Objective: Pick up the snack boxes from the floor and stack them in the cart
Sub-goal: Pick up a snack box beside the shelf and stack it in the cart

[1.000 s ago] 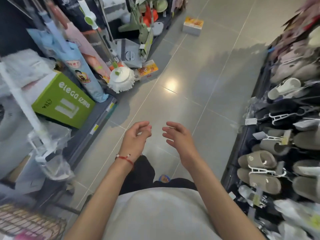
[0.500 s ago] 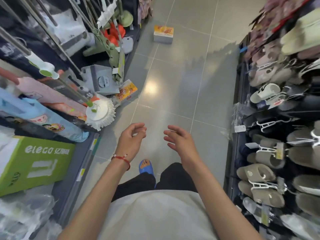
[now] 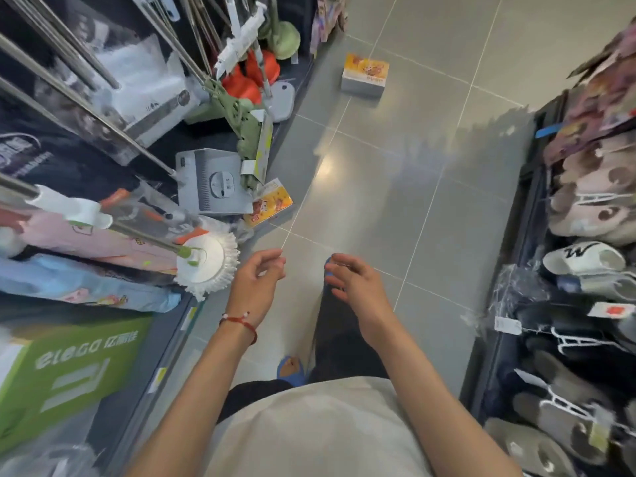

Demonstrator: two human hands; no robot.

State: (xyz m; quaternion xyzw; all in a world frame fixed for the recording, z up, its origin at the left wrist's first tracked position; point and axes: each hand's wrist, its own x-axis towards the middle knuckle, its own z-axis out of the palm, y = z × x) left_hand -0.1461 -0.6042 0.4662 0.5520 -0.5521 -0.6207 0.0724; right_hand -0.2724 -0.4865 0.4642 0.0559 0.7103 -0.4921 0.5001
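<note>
Head view. Left hand (image 3: 256,287) and right hand (image 3: 351,284) hang over the floor (image 3: 395,208), apart from each other, fingers loosely curled, both empty.

Near snack box (image 3: 272,203) lies at 12 o'clock from the left hand and 11 o'clock from the right, so the left is nearer. It is tilted against the grey carton (image 3: 210,187), long axis roughly 8-to-2.

Far snack box (image 3: 364,75) lies flat at 1 o'clock, well apart.

Cart is not in view, contents unknown.
</note>
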